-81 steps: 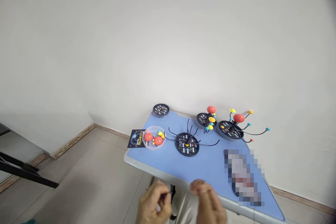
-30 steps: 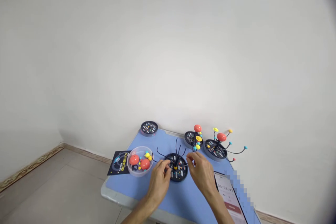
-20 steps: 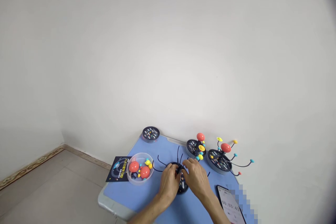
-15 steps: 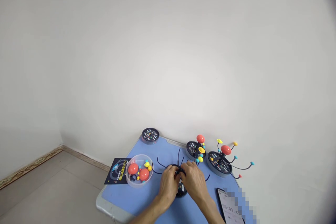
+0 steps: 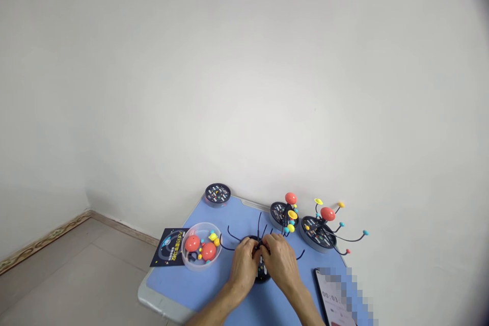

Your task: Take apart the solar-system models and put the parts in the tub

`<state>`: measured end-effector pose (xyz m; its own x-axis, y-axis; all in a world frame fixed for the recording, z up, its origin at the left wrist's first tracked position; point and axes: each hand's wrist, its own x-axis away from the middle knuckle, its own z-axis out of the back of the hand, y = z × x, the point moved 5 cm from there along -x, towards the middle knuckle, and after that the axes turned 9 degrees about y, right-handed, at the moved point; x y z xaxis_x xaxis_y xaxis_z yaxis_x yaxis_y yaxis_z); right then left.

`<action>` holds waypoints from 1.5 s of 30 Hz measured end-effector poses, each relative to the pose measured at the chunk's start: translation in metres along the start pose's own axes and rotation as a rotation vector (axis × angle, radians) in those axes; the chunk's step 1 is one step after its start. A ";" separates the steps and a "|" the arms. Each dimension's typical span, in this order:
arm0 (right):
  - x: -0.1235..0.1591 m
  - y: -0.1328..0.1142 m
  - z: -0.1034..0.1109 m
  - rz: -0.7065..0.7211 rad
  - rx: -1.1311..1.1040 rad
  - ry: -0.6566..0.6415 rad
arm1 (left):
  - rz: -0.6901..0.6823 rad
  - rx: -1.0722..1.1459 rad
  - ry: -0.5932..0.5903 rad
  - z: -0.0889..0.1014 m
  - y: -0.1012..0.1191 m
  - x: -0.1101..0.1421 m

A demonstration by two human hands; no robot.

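Observation:
My left hand [image 5: 243, 265] and my right hand [image 5: 280, 262] meet over the black round base [image 5: 262, 274] of a model with thin black wire arms [image 5: 260, 224]. The fingers of both hands close around its central hub, hiding the hub and most of the base. Thin arms spread out on either side, with no balls on their ends. To the left of my hands stands a clear round plastic tub [image 5: 201, 246] holding two red balls and small yellow and blue pieces.
Two built planet models [image 5: 284, 216] [image 5: 319, 232] with red balls stand at the table's back right. A spare black disc [image 5: 217, 193] sits at the back edge. A dark card [image 5: 168, 248] lies under the tub's left side. A phone [image 5: 328, 290] showing a timer lies front right, partly pixelated.
Both hands have moved in from the table's front edge and closed together on the hub. The view has swung, so the table sits lower and further left in the picture.

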<state>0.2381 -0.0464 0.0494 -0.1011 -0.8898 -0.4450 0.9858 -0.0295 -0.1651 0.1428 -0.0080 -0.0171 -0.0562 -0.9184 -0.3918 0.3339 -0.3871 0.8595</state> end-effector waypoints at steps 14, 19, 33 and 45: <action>0.002 0.011 0.001 -0.022 -0.148 0.141 | -0.014 -0.002 -0.014 -0.001 -0.001 0.000; 0.005 0.015 0.005 -0.041 -0.186 0.152 | -0.016 0.015 0.029 0.002 -0.001 0.002; 0.041 -0.018 0.036 0.133 -0.396 0.109 | 0.000 0.343 -0.089 0.053 0.034 0.034; 0.073 -0.003 0.018 -0.311 -1.197 0.096 | 0.090 0.413 0.062 0.089 0.035 0.059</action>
<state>0.2305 -0.1196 0.0337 -0.3680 -0.8810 -0.2975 0.1813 0.2458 -0.9522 0.0668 -0.0834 0.0189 0.0172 -0.9480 -0.3178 -0.0705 -0.3182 0.9454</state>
